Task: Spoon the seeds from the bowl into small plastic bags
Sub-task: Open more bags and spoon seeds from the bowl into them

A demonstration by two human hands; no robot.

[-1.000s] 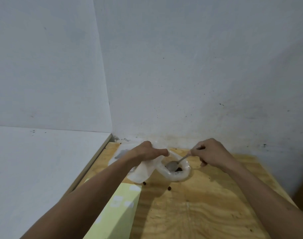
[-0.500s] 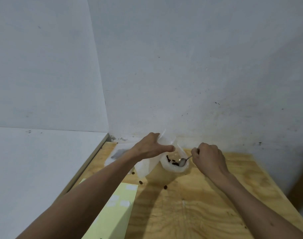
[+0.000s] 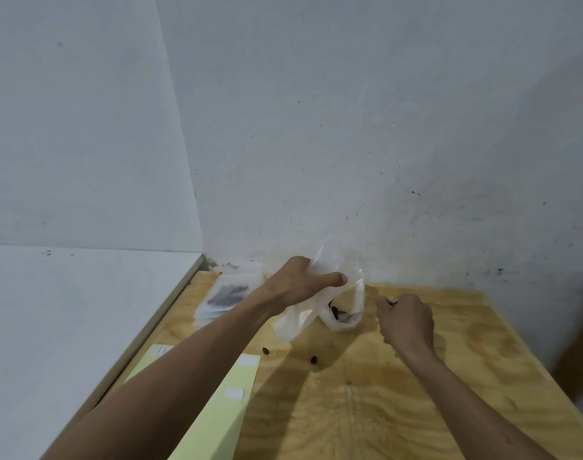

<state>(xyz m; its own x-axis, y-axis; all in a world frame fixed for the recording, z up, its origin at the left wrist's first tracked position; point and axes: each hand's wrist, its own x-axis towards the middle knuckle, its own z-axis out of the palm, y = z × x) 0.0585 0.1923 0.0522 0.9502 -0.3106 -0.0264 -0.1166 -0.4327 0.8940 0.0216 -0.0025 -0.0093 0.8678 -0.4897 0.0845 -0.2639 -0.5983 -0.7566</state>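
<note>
the left hand (image 3: 298, 285), which a second ago lay low over the bowl, now pinches the clear plastic bag (image 3: 320, 295) by its upper edge and has lifted it, so the mouth hangs open just right of the thumb. the right hand (image 3: 405, 322) is closed around the spoon (image 3: 350, 316) handle, its tip now down by the dark seeds (image 3: 335, 312) just left of that fist, in the white bowl (image 3: 345, 323) below the bag. this looks like another scoop; two stray seeds (image 3: 313, 360) lie nearer than both hands.

Pale yellow sheet (image 3: 217, 416) with white labels, grainy tan plywood table (image 3: 399, 410).
</note>
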